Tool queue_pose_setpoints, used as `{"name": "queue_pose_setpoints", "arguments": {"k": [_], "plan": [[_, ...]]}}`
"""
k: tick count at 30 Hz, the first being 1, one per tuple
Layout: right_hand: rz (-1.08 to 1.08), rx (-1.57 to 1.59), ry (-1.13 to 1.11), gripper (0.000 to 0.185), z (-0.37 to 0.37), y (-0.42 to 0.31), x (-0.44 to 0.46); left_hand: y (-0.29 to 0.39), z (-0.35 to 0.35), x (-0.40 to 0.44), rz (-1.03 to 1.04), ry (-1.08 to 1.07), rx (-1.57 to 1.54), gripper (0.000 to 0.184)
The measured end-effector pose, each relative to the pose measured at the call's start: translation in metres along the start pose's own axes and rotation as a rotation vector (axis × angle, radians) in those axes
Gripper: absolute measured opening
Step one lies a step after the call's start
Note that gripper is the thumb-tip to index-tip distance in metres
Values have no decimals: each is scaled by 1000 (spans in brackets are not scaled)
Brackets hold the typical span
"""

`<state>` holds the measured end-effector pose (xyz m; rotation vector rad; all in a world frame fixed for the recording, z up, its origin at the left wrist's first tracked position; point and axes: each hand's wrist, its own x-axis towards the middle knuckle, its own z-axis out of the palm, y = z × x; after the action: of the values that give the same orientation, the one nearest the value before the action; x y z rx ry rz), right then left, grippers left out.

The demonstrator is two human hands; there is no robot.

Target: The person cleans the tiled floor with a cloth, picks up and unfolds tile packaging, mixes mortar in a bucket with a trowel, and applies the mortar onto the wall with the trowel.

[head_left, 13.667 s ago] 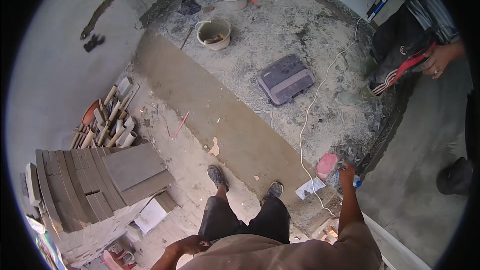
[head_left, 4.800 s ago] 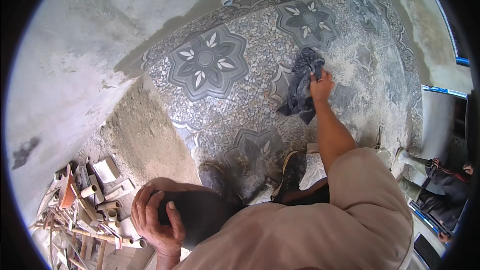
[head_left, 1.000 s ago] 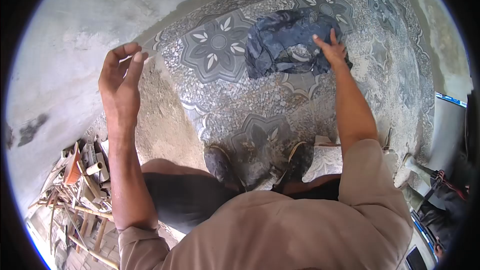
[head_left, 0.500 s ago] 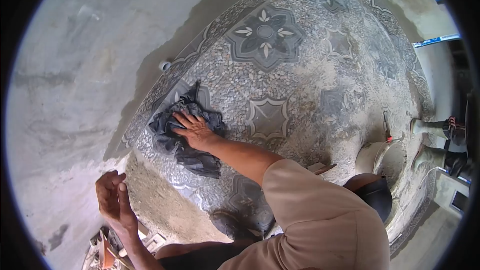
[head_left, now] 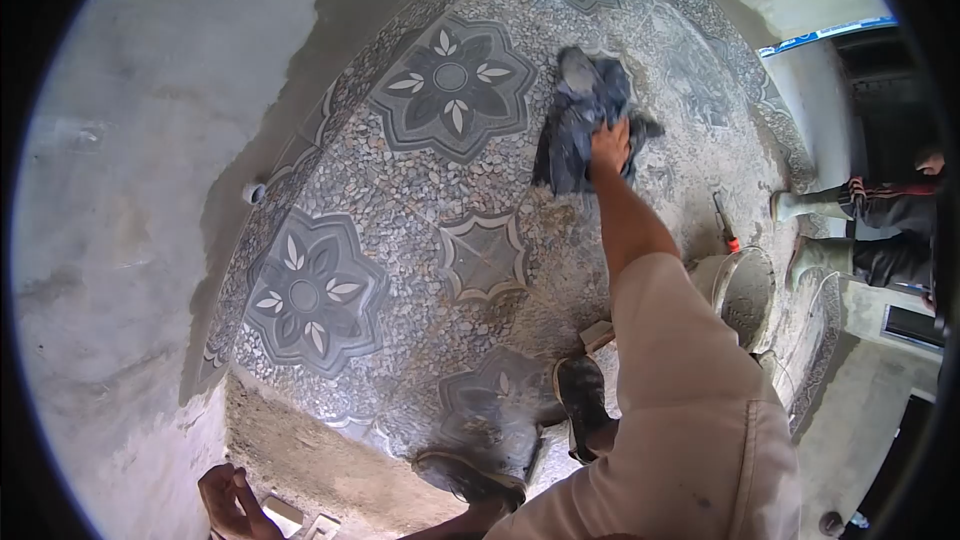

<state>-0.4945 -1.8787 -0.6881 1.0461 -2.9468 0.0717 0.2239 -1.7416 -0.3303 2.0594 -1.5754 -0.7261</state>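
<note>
My right hand [head_left: 610, 147] is at the end of an outstretched arm, gripping and pressing a crumpled dark cloth [head_left: 575, 135] against the floor. The cloth is slightly blurred and partly covers a star-shaped tile. Beneath it lies the patterned tile floor [head_left: 400, 190], with pebble print and grey flower motifs, dusty on the right side. My left hand [head_left: 232, 505] hangs at the lower left, away from the floor, its fingers loosely curled and the thumb apart. Nothing shows in it.
A bucket [head_left: 745, 290] stands at the right, with a red-handled tool [head_left: 727, 225] beside it. Another person's boots [head_left: 820, 260] are further right. My shoe [head_left: 585, 400] is near a small block [head_left: 597, 335]. A pipe end [head_left: 254, 193] sticks out of the left wall [head_left: 120, 220].
My right hand has swept the cloth from the left flower tile up and right across the floor. My left hand has dropped lower in view. The view has shifted.
</note>
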Motion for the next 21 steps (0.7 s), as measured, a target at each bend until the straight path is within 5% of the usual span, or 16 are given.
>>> {"name": "queue_pose_setpoints", "arguments": {"k": [3,4,7,9,10,12,13,15,18,21], "plan": [[160,-137,76,46,-6,2,-120,71,26,-5,51,-44,-126,11],[167,-78,48,47,-19,-6,-167,83,28,-4,241,-124,-20,12],[298,93,-78,39,-65,-39,-305,133,59,-17,283,-227,-248,18],[192,108,-241,31,-74,-44,-388,146,78,-39,221,-323,-397,20],[-220,-100,-741,29,-82,-33,-408,147,89,-56,255,-327,-405,21],[-768,-379,-1251,28,-81,6,-434,154,103,-94,298,-292,-380,25],[-862,155,-1110,25,-68,38,-436,149,109,-118,293,-281,-346,27],[-684,538,-1131,29,-117,34,-417,162,86,-159,189,-240,-339,28],[-178,338,-1265,51,-324,-40,-382,181,36,-211,87,-200,-381,27],[-154,326,-1277,58,-407,-8,-324,178,-25,-273,-61,-175,-364,22]]}}
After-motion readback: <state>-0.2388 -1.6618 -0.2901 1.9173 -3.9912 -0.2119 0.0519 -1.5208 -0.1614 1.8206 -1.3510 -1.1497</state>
